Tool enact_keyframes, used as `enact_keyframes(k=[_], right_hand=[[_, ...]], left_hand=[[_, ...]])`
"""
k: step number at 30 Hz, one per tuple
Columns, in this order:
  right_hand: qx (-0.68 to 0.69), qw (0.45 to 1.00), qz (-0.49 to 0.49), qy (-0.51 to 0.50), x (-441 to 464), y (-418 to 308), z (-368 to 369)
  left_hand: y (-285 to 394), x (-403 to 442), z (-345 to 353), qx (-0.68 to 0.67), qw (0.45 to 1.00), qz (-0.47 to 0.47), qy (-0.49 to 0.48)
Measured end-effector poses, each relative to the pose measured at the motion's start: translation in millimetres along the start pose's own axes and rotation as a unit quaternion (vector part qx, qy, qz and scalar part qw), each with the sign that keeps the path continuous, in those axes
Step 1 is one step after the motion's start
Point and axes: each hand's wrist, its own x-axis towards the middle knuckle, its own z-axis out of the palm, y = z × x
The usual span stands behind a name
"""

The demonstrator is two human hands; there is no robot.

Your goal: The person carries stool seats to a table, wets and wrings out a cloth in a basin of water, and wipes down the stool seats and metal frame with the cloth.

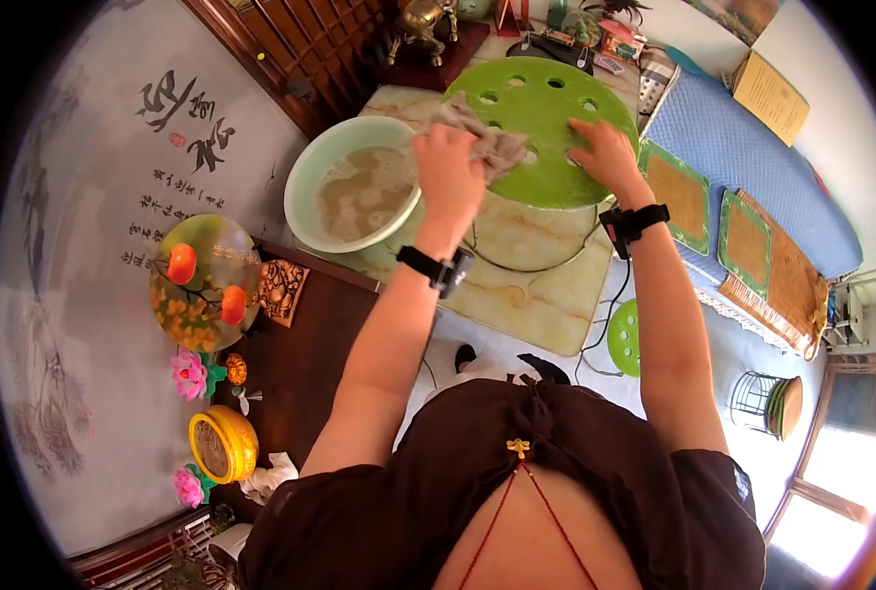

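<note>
A round green board with several holes (546,108) is tilted up at the far side of the marble-patterned table. My left hand (450,169) is closed on a grey-brown cloth (497,147), which lies against the board's left part. On the board's right side, my right hand (607,159) rests with its fingers apart near a hole, holding nothing. Just left of my left hand stands a pale green basin (300,202) with cloudy, sudsy water in it.
The marble-patterned table (526,295) has a cable across it. Behind are a brass animal figure (422,28) and small ornaments. A yellow pot (224,444) stands at lower left. On the right are a blue-covered seat (753,147) and a stool (782,407).
</note>
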Motion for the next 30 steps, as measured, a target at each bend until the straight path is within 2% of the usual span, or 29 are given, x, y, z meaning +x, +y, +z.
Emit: enact_keyframes(k=[2,4,7,11,13,15,18,19,21,23,26,28,30], right_hand=[[-0.004,1.0,0.003,0.001,-2.2,-4.2,0.7],[-0.008,1.0,0.006,0.002,-3.7,-3.9,1.9],[-0.017,1.0,-0.006,0.012,-7.5,1.4,6.0],[-0.004,0.999,-0.031,0.036,-15.8,3.0,4.9],[0.003,0.997,-0.052,0.056,-19.1,3.7,6.9],[0.001,0.996,-0.055,0.064,-20.0,5.0,9.9],[-0.018,0.995,-0.06,0.082,-20.7,2.7,12.2],[-0.032,0.993,-0.063,0.09,-20.8,1.9,12.6],[-0.035,0.994,-0.059,0.088,-20.8,1.2,12.5],[-0.038,0.994,-0.058,0.083,-20.9,-0.3,13.9],[-0.05,0.994,-0.062,0.081,-22.2,5.3,13.9],[-0.011,0.996,-0.074,0.046,-20.6,11.1,9.6],[-0.021,0.994,-0.088,0.066,-19.9,10.0,11.8]], left_hand=[[38.9,-11.6,0.0,0.033,0.997,0.039,-0.051],[63.0,-25.9,26.1,-0.009,0.994,0.096,-0.047],[97.9,-30.9,32.8,-0.075,0.99,0.095,-0.074],[72.8,-24.9,22.2,-0.084,0.987,0.115,-0.08],[51.0,-23.4,12.6,-0.083,0.991,0.078,-0.065],[17.0,-13.8,6.9,-0.026,0.996,0.074,-0.045],[-16.3,1.0,-0.6,-0.08,0.995,0.031,-0.055],[-11.9,-1.6,0.2,-0.08,0.995,0.032,-0.056],[8.5,-11.0,2.6,-0.061,0.992,0.11,-0.019],[41.0,-24.9,15.4,-0.091,0.99,0.094,-0.047],[85.8,-37.5,29.8,-0.117,0.983,0.129,-0.055],[94.4,-37.3,31.4,-0.149,0.977,0.133,-0.075],[82.0,-33.7,24.2,-0.153,0.975,0.136,-0.081]])
